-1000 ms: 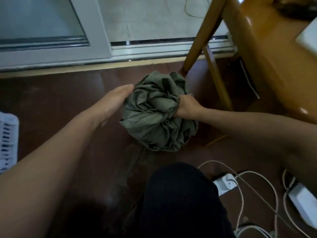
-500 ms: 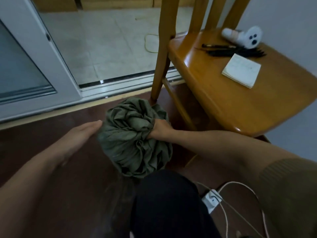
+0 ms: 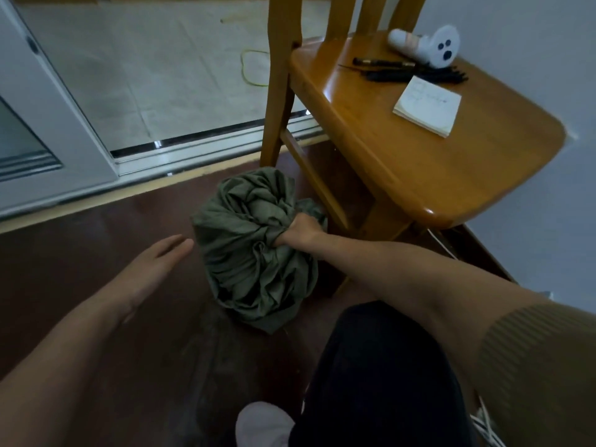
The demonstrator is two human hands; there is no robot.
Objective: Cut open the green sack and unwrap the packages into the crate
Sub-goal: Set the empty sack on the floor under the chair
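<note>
Floor (image 3: 80, 269) of dark wood by a sliding door (image 3: 48, 140), green sack (image 3: 245, 253) crumpled at the wooden chair (image 3: 403, 156) leg, long axis running from chair toward us, our right hand (image 3: 300, 232) clutching its folds, our left hand (image 3: 154, 266) straight-fingered just beside it.

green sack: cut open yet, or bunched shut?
Shut. The green sack sits on the floor as a crumpled bundle, its gathered fabric gripped by the right hand; no cut, opening or contents show.
</note>
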